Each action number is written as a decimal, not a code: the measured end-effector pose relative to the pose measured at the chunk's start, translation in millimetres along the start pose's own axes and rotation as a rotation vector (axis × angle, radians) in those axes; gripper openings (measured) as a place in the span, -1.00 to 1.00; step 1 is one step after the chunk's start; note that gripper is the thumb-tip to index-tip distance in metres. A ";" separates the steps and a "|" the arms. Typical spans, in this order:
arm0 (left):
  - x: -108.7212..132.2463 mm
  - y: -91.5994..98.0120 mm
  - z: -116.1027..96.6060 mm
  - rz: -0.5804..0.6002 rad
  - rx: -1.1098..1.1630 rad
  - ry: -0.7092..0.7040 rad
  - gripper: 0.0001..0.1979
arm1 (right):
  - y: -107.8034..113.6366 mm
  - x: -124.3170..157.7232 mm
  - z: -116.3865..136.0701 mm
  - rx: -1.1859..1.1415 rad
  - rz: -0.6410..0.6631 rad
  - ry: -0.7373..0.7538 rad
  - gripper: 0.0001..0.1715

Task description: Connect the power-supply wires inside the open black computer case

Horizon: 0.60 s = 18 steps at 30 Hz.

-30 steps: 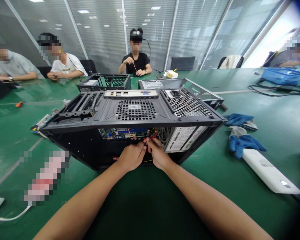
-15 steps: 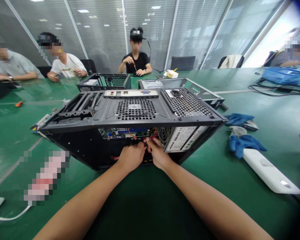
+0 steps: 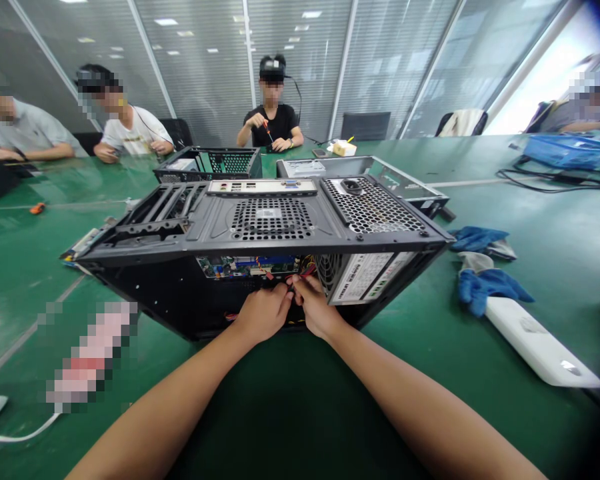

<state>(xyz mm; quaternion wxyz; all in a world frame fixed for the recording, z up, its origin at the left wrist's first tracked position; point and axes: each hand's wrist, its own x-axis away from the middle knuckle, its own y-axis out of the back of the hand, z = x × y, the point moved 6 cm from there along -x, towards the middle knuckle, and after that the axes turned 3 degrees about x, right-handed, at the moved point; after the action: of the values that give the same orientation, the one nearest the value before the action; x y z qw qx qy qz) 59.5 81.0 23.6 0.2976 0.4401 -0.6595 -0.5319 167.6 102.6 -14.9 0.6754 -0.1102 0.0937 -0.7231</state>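
Note:
A black computer case (image 3: 210, 220) stands on the green table with its open side toward me. Inside are a circuit board (image 3: 230, 267) and, at the right, a power supply (image 3: 365, 277) with a label. My left hand (image 3: 267, 310) reaches into the opening, fingers curled and pressed together. Right beside it, my right hand (image 3: 313, 303) is closed in a pinch at red and dark wires (image 3: 307, 270) near the power supply. The fingertips of both hands meet; what lies between the left fingers is too small to make out.
Behind the case stand another black case frame (image 3: 230, 162) and a grey metal case (image 3: 400, 180). Blue-grey gloves (image 3: 493, 287) and a white power strip (image 3: 540, 343) lie at the right. Several people sit around the table. An orange object (image 3: 37, 209) lies left.

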 end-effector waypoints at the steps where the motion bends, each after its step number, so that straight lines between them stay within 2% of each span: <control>1: -0.1 0.5 0.1 -0.001 0.019 -0.006 -0.70 | 0.0 0.2 0.5 0.002 0.001 0.003 -0.48; 10: -0.4 2.1 0.7 -0.041 0.135 -0.068 -0.68 | 0.7 0.5 0.5 -0.021 -0.007 0.009 -0.48; 18: -0.9 0.1 1.2 -0.028 0.024 -0.018 -0.69 | 0.0 0.5 0.2 0.009 -0.004 0.013 -0.47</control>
<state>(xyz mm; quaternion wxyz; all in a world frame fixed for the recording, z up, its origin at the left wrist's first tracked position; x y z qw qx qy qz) 58.8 82.3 23.5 0.2790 0.4481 -0.6623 -0.5317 167.6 102.1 -14.7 0.6739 -0.1029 0.0946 -0.7255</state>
